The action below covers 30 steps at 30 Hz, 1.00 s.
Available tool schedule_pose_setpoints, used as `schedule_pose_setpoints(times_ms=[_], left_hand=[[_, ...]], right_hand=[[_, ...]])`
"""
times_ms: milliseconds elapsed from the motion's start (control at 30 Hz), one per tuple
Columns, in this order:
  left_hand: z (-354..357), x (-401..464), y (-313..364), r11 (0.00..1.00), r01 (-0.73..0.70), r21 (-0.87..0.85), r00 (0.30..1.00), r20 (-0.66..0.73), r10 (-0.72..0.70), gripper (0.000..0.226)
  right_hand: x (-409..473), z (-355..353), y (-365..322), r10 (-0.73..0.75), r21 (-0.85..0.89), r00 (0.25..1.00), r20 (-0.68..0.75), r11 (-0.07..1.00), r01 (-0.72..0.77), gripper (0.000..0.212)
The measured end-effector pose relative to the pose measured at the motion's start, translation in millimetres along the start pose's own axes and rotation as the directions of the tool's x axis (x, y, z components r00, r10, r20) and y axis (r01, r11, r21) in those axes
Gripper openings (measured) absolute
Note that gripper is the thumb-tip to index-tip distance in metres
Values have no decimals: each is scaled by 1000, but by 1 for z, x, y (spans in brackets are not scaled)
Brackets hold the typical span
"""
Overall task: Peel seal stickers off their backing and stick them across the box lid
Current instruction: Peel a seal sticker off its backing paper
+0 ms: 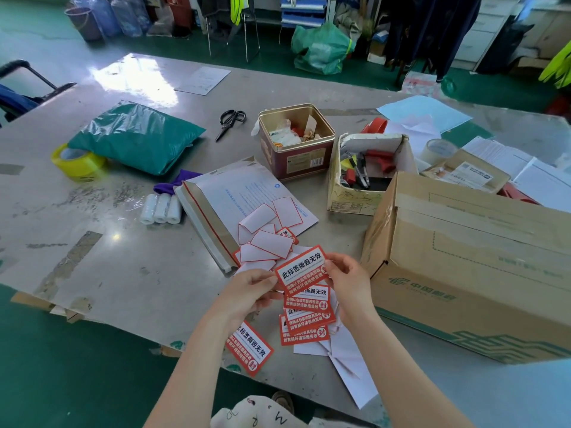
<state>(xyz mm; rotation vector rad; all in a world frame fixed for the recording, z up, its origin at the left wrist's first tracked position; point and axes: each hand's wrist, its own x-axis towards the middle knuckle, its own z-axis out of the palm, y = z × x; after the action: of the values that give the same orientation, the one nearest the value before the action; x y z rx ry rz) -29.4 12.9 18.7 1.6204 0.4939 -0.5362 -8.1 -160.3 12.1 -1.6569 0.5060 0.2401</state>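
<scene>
Seal sticker [302, 270]: red-bordered, white panel, held above the table [123, 273] near its front edge, pinched at its left end by the left hand [250, 291] and at its right end by the right hand [349, 282].
Loose stickers [306, 316]: overlapping pile on the table directly below the held one; one more [249, 347] lies apart to the near left.
Empty backings [265, 233]: white, red-edged, heaped just beyond the hands on an envelope [241, 193].
Cardboard box [475, 261]: right of the hands, lid taped shut.

Cardboard box [482, 261] sits right on the table [92, 242]; loose stickers [306, 316] lie left of it; tin [296, 140] behind them; tape roll [78, 163] far left.
</scene>
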Motion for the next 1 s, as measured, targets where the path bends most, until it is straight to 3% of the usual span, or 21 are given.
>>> schedule_pose_setpoints(times_ms=[633, 833, 1000], left_hand=[[-10, -13, 17, 960, -163, 227, 986, 64, 152, 9], [-8, -18, 18, 977, -179, 114, 984, 11, 179, 11], [-4, -19, 19, 967, -219, 127, 972, -53, 227, 11]], right_hand=[[-7, 2, -29, -178, -64, 984, 15, 982, 179, 17], [-14, 3, -29, -270, -315, 949, 161, 898, 308, 56], [-23, 7, -30, -311, -397, 887, 342, 807, 436, 21]])
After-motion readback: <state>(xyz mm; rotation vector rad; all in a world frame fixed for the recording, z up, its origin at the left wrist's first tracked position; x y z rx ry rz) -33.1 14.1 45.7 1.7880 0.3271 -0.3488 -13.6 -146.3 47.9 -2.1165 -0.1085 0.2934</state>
